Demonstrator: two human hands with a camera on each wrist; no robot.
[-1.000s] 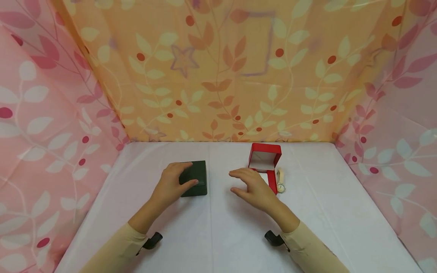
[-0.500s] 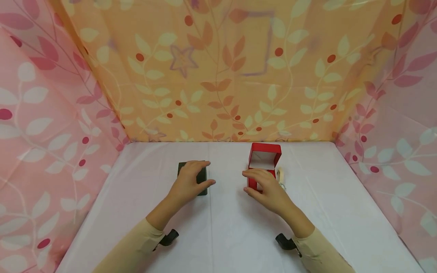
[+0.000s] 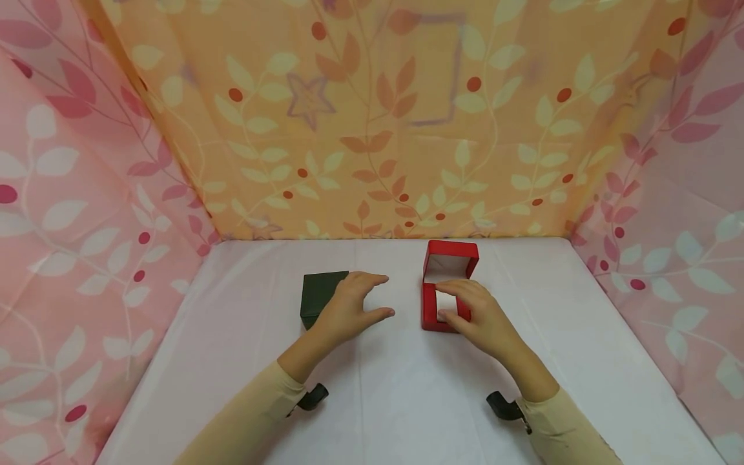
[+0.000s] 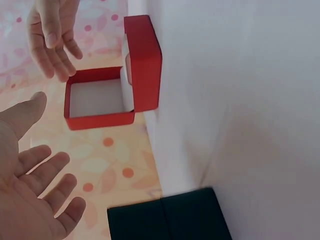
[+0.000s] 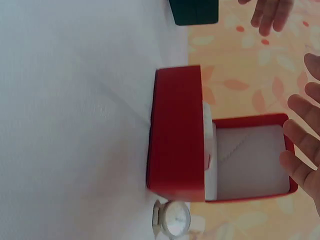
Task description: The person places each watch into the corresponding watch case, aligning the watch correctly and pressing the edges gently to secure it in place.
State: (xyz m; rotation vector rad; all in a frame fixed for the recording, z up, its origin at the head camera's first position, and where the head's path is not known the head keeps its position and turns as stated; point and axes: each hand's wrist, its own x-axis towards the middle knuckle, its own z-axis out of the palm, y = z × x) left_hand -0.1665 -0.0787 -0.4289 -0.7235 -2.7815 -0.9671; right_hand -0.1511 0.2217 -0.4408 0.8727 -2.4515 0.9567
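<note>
A red watch box (image 3: 429,310) stands with its lid raised, a white cushion (image 3: 445,302) in its base. My right hand (image 3: 485,316) hovers over the right part of this box, fingers spread and holding nothing. In the right wrist view a wristwatch (image 5: 176,219) with a light strap lies beside the box; in the head view the right hand hides it. My left hand (image 3: 351,309) is between the two boxes with thumb and fingers apart and nothing in them. It overlaps the right side of a closed dark green box (image 3: 316,294) in the head view.
A white cloth (image 3: 407,400) covers the table. Patterned fabric walls stand around it, an orange one (image 3: 372,161) at the back and pink ones at the left (image 3: 70,258) and right (image 3: 668,226). Black wrist cameras hang below both sleeves.
Both hands have moved to the right, the left from over the green box into the gap, the right from beside the red box to over it. The boxes have stayed in place.
</note>
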